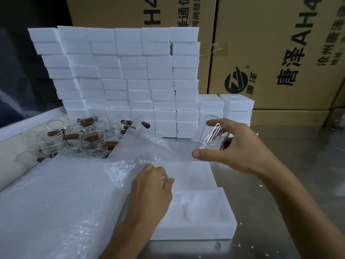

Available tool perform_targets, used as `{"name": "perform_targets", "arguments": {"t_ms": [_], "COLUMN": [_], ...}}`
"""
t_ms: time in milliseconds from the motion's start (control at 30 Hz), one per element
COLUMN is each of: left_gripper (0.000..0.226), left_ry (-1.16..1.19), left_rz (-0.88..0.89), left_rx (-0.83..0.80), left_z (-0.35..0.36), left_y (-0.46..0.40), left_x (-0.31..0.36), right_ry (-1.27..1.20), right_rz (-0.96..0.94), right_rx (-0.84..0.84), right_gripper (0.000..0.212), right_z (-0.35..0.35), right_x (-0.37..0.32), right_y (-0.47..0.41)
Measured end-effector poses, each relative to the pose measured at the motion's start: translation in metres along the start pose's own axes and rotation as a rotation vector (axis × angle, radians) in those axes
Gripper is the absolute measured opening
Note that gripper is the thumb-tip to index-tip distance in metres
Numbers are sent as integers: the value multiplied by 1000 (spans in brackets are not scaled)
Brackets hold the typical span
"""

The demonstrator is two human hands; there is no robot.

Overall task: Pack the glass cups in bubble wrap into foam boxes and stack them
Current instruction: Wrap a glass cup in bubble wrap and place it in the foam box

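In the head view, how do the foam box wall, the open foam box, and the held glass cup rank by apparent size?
1. foam box wall
2. open foam box, though its nearness to the camera enlarges it
3. glass cup, held in the right hand

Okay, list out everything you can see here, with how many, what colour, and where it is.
foam boxes: many, white, stacked like a wall at the back of the table
open foam tray: one, white, in front, with a moulded recess
bubble wrap: a stack of clear sheets, front left, top sheet lifted
glass cups: a cluster, too many to count, clear with brown handles, left rear
held glass cup: one, clear, above the table
cardboard cartons: several, brown, behind
table: one, grey metal
left hand: fingers on the bubble wrap
right hand: holding the cup
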State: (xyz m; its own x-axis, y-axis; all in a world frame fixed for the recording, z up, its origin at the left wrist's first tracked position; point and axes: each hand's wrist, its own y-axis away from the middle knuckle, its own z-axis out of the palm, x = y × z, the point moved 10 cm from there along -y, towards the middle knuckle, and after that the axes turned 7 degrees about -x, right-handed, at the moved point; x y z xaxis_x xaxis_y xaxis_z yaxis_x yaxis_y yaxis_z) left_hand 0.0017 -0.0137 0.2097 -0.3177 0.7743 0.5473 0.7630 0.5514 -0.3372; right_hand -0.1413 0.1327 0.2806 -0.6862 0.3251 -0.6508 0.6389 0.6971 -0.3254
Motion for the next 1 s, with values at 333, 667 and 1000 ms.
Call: {"name": "perform_targets", "arguments": {"t_ms": [333,667,1000], "left_gripper": [20,21,36], "left_ry": [-31,145,-15], "left_rz": [-97,-230,-176], "left_rx": [35,64,-48], "left_z": [-8,-23,-28], "left_y": [-2,-3,-2], "left_x": [-8,-21,-12], "right_ry": [-83,-77,-328], "right_rz": [18,33,67], "right_rx": [-12,-48,-84], "right_gripper": [115,118,57], "right_z": [13,20,27], "right_x": [-3,-9,-15], "right_y": [2,4,7]}}
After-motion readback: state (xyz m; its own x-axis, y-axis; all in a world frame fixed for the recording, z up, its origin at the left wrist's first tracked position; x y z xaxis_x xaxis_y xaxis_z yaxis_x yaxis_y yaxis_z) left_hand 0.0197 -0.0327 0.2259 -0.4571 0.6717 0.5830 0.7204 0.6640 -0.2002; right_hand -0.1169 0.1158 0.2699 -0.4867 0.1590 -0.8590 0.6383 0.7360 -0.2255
